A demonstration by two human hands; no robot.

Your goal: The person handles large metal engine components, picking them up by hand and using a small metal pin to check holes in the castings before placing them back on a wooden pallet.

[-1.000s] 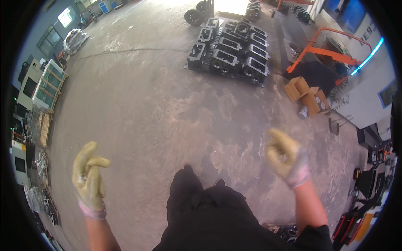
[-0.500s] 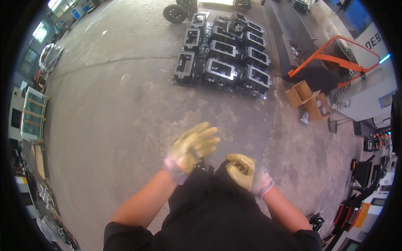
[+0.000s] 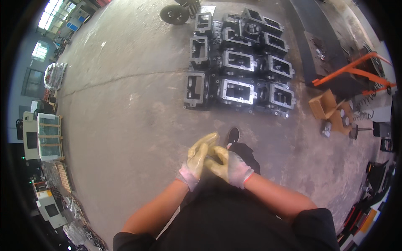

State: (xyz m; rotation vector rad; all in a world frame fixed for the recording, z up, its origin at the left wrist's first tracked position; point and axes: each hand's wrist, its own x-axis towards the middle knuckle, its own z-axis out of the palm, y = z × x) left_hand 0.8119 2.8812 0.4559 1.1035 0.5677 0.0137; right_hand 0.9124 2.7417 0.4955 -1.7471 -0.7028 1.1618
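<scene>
Both my hands wear yellow-palmed work gloves and meet in front of my body. My left hand (image 3: 197,159) lies flat against my right hand (image 3: 226,164), fingers overlapping, and neither holds anything. Below them are my black trousers and one black shoe (image 3: 232,135) on the concrete floor. A block of several dark metal housings (image 3: 236,90) with rectangular openings stands on the floor just ahead of my foot.
An orange pallet jack (image 3: 356,71) and open cardboard boxes (image 3: 331,111) stand to the right. A wheel (image 3: 173,14) lies beyond the housings. Machines and crates (image 3: 46,138) line the left edge of the concrete floor (image 3: 125,125).
My hands swung in from wide apart at my sides and now press together in front of me. I have walked closer to the metal housings.
</scene>
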